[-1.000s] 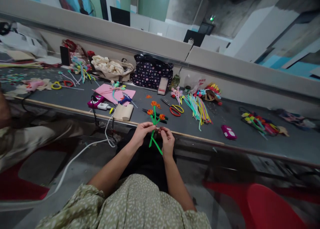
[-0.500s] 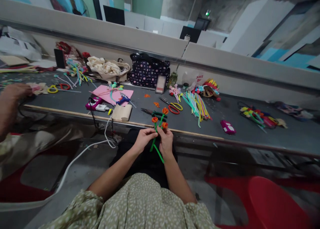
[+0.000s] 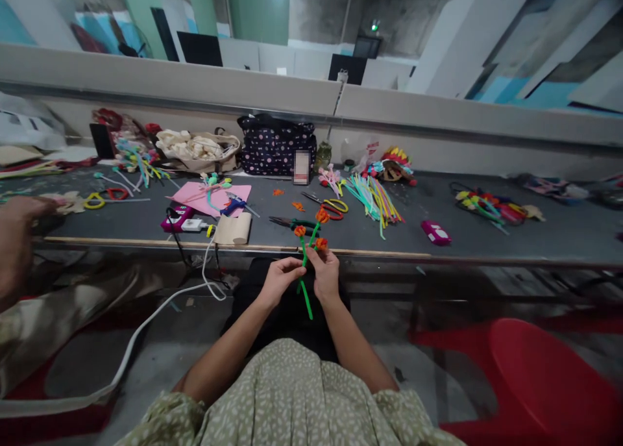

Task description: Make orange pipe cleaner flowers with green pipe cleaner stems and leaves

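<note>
Over my lap, just in front of the table edge, both my hands pinch pipe-cleaner flowers with orange heads and green stems. My left hand closes thumb and fingertips on a green stem from the left. From the right, my right hand grips the stems just under the lowest orange bloom. Two more orange blooms stand above my fingers, and a green stem end hangs down below them. Behind the flowers on the table lie dark-handled pliers and scissors with yellow and red handles.
Bundled pipe cleaners lie right of the scissors. Pink paper bears a blue glue gun; a white cable droops off the table edge. A dark patterned bag stands behind. Another person's hand is at far left.
My left hand has slid slightly down the stems. The hanging green stem end has swung left and hangs more steeply. The camera view has shifted.
</note>
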Motion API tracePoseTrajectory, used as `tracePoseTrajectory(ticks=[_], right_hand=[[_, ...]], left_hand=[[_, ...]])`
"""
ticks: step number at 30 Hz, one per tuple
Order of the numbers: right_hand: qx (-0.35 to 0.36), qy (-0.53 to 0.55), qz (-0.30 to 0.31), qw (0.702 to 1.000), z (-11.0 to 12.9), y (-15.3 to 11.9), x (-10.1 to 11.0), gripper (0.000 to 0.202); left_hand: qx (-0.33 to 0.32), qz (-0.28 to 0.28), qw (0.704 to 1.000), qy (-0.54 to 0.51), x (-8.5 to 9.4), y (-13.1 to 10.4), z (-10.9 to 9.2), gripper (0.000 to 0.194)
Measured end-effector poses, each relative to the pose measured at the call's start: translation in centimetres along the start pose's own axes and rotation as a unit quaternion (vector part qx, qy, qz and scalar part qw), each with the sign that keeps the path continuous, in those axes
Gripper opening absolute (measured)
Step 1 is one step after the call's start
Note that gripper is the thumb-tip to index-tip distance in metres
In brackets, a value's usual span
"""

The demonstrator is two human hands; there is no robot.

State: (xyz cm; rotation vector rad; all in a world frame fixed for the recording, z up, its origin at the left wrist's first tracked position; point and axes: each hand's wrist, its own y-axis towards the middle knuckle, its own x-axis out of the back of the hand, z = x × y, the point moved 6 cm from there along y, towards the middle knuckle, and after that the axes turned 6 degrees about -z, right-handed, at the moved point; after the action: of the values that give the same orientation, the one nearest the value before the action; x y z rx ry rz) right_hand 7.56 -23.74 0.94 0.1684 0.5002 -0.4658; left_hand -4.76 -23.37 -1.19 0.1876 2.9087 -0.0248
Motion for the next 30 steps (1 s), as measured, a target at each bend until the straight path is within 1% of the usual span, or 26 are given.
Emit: tracePoseTrajectory(ticks=[3,4,6,8,9,10,11,12,14,16,19,20,22,24,25,28,29,30], right_hand=[[0.006,-0.027,0.025,0.999,0.3,-0.2,0.4,0.027],[0.012,-0.043,0.027,0.999,0.3,-0.3,0.7,0.026],[0.036,-0.094,0.008,0.995,0.5,-0.4,1.5,0.027],[0.071,-0.146,0.011,0.987,0.5,-0.6,1.8,0.024],[0.088,-0.16,0.012,0.983,0.5,-0.7,1.9,0.022],[0.099,-0.166,0.012,0.981,0.5,-0.9,1.9,0.024],[0.102,-0.171,0.016,0.98,0.4,-1.0,1.9,0.027],[0.098,-0.179,0.022,0.979,0.2,-1.2,1.8,0.026],[0.1,-0.225,0.04,0.968,0.1,-1.6,1.6,0.021],[0.118,-0.264,0.044,0.956,0.5,-2.0,1.4,0.026],[0.149,-0.264,0.057,0.951,1.4,-2.4,1.0,0.019],[0.154,-0.26,0.065,0.951,1.5,-2.5,0.9,0.019],[0.143,-0.264,0.084,0.95,1.4,-2.6,0.8,0.021],[0.118,-0.289,0.096,0.945,0.8,-2.6,0.8,0.017],[0.115,-0.305,0.094,0.941,0.6,-2.6,0.8,0.019],[0.14,-0.306,0.094,0.937,1.0,-2.8,0.4,0.015],[0.153,-0.288,0.106,0.939,1.3,-3.0,0.0,0.019],[0.167,-0.265,0.122,0.942,1.6,-3.2,-0.4,0.027]], left_hand=[[-0.004,-0.009,1.0,-0.007,0.4,0.3,-0.5,0.021],[-0.007,-0.014,1.0,-0.013,0.6,0.4,-0.7,0.021],[-0.015,-0.027,0.999,-0.027,0.9,0.8,-1.3,0.021],[-0.023,-0.041,0.998,-0.043,1.2,1.2,-1.8,0.021],[-0.025,-0.046,0.997,-0.05,1.3,1.3,-2.0,0.021],[-0.025,-0.048,0.997,-0.057,1.3,1.4,-2.1,0.02],[-0.024,-0.05,0.996,-0.065,1.4,1.5,-2.2,0.02],[-0.02,-0.05,0.996,-0.071,1.4,1.5,-2.2,0.02],[-0.012,-0.053,0.995,-0.083,1.5,1.6,-2.3,0.02],[-0.006,-0.059,0.994,-0.093,1.5,1.5,-2.3,0.02],[-0.004,-0.066,0.992,-0.108,1.6,1.6,-2.5,0.021],[-0.003,-0.067,0.991,-0.113,1.6,1.6,-2.5,0.022],[0.004,-0.071,0.99,-0.122,1.7,1.7,-2.5,0.023],[0.01,-0.076,0.989,-0.129,1.8,1.8,-2.5,0.023],[0.009,-0.078,0.988,-0.132,1.8,1.9,-2.6,0.023],[0.001,-0.084,0.987,-0.14,1.9,1.9,-3.0,0.022],[-0.001,-0.085,0.986,-0.14,1.9,1.8,-3.1,0.022],[-0.002,-0.087,0.986,-0.139,1.9,1.8,-3.2,0.022]])
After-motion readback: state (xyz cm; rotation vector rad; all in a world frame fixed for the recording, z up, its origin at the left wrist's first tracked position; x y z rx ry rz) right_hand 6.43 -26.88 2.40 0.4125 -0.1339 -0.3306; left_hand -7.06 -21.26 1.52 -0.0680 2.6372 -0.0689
